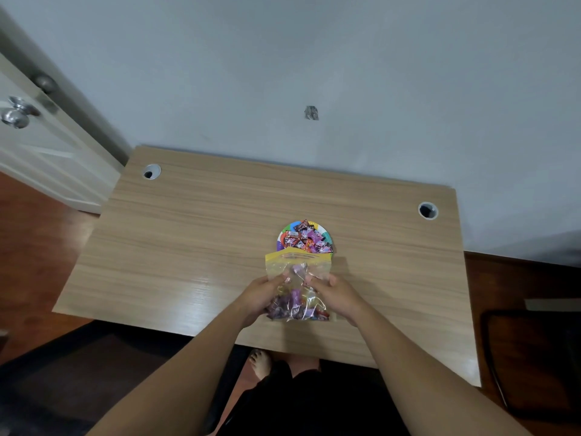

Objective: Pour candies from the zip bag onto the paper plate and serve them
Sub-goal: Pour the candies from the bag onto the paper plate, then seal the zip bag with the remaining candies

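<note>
A clear zip bag (298, 265) with a yellow top edge is held over the wooden desk, its mouth pointing away from me at the plate's near rim. My left hand (262, 295) grips its left side and my right hand (338, 294) grips its right side. Purple and red wrapped candies still fill the bag's lower part near my palms. Just beyond the bag's mouth sits a small multicoloured paper plate (327, 236) with a pile of wrapped candies (306, 239) on it.
The wooden desk (195, 234) stands against a grey wall, with a cable hole at the back left (151, 171) and one at the back right (428, 210). A white door with a metal knob (15, 116) is at the left. A dark chair (534, 357) stands at the right.
</note>
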Demonstrator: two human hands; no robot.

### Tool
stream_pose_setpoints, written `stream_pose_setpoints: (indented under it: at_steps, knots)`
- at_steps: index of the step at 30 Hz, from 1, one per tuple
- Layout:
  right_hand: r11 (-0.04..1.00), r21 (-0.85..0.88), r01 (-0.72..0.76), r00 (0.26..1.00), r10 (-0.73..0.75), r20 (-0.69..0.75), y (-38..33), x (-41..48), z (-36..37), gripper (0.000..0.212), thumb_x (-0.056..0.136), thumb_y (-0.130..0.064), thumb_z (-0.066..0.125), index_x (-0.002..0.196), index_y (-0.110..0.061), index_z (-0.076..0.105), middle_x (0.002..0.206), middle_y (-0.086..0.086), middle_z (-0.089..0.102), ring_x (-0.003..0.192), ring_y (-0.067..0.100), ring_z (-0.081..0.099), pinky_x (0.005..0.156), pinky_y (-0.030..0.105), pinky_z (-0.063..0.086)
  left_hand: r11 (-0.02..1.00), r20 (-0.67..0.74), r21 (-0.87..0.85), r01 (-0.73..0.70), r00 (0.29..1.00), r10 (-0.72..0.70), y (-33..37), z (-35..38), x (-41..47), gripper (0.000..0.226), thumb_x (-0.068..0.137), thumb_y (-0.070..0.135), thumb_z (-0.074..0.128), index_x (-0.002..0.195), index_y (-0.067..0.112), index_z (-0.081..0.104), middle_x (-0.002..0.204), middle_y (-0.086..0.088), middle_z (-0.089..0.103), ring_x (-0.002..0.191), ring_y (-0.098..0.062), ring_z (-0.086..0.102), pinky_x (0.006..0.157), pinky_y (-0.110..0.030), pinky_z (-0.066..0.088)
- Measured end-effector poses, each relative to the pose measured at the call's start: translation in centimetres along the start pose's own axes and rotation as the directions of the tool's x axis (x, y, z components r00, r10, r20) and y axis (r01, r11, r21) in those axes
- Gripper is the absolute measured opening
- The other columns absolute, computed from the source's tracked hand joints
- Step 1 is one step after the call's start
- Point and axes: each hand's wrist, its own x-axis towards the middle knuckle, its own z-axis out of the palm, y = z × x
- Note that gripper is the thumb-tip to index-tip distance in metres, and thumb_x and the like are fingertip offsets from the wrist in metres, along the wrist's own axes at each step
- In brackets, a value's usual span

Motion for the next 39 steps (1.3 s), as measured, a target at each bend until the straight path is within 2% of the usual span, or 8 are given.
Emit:
stream_pose_setpoints:
  at_steps: [8,15,20,25,28,31,35,39]
  knots:
    - [0.997,0.071,0.038,0.999,-0.037,-0.009,-0.4,-1.2,-0.2,0.026,0.095,-0.041,0.077,0.116,-0.025,0.080,0.108,-0.009,0.083,0.106,0.013,0.077,0.098,0.035,0.058,0.990,0.031,0.054,-0.134,0.991,0.132,-1.3,-1.6,0.0,0.041,0.088,0.053,0.081,0.104,0.016,0.076,0.109,0.000,0.082,0.097,-0.018,0.074,0.077,-0.029,0.056]
    - [0.995,0.070,0.076,0.997,-0.074,-0.034,-0.9,-1.6,0.8,0.023,0.090,-0.021,0.085,0.109,-0.009,0.082,0.106,0.004,0.084,0.091,0.010,0.074,0.081,0.029,0.053,0.908,-0.032,0.280,-0.313,0.942,0.335,-1.8,-5.7,0.3,0.012,0.088,0.003,0.084,0.089,-0.002,0.073,0.087,-0.019,0.070,0.064,0.001,0.066,0.064,-0.009,0.050]
    - [0.990,0.003,0.143,0.990,-0.143,-0.001,-1.9,-1.6,2.7,0.014,0.094,-0.014,0.080,0.107,-0.011,0.084,0.095,-0.006,0.084,0.082,-0.003,0.072,0.077,0.017,0.052,0.851,-0.057,0.351,-0.390,0.898,0.436,-1.7,-10.0,0.0,0.015,0.092,0.005,0.081,0.105,-0.001,0.082,0.109,-0.024,0.081,0.094,-0.016,0.073,0.080,-0.014,0.054]
    - [0.950,-0.177,0.258,0.964,-0.265,-0.016,-3.3,-1.5,4.9,0.015,0.094,-0.011,0.078,0.107,-0.009,0.085,0.083,-0.002,0.077,0.064,-0.006,0.059,0.061,0.012,0.043,0.777,-0.086,0.466,-0.424,0.852,0.516,-2.3,-14.0,-1.5,0.018,0.098,0.010,0.076,0.113,0.008,0.085,0.108,-0.004,0.085,0.090,0.011,0.073,0.080,-0.005,0.051]
    - [0.878,-0.381,0.290,0.953,-0.300,0.033,-4.3,-0.8,6.1,0.031,0.094,-0.004,0.069,0.115,-0.019,0.085,0.097,-0.008,0.082,0.079,0.001,0.063,0.069,0.020,0.046,0.716,-0.111,0.585,-0.381,0.837,0.536,-3.1,-17.3,-1.9,0.028,0.097,0.001,0.069,0.106,0.020,0.088,0.108,0.004,0.084,0.094,0.017,0.071,0.082,-0.006,0.051]
    - [0.797,-0.526,0.297,0.949,-0.308,0.068,-5.5,0.0,6.6,0.037,0.092,-0.008,0.061,0.113,-0.026,0.085,0.089,-0.004,0.083,0.067,0.003,0.062,0.066,0.028,0.048,0.708,-0.124,0.607,-0.360,0.838,0.532,-3.4,-18.9,-2.7,0.033,0.096,0.000,0.068,0.104,0.024,0.089,0.107,0.009,0.084,0.099,0.005,0.075,0.086,-0.017,0.055]
    - [0.730,-0.573,0.372,0.917,-0.386,0.103,-7.2,-0.2,8.5,0.024,0.085,-0.039,0.067,0.086,-0.018,0.079,0.072,0.005,0.069,0.068,0.013,0.059,0.074,0.045,0.054,0.722,-0.136,0.552,-0.417,0.809,0.571,-3.8,-19.7,-3.8,0.019,0.093,0.015,0.081,0.111,0.019,0.086,0.108,0.006,0.084,0.099,-0.002,0.075,0.080,-0.005,0.051]
    - [0.728,-0.546,0.415,0.897,-0.428,0.111,-8.4,-1.0,10.4,0.008,0.093,-0.029,0.079,0.098,-0.034,0.076,0.074,-0.015,0.065,0.074,0.006,0.062,0.066,0.020,0.044,0.750,-0.158,0.467,-0.469,0.790,0.592,-4.5,-20.1,-4.3,0.013,0.089,0.022,0.086,0.101,0.021,0.082,0.094,0.002,0.083,0.091,-0.017,0.078,0.077,-0.020,0.056]
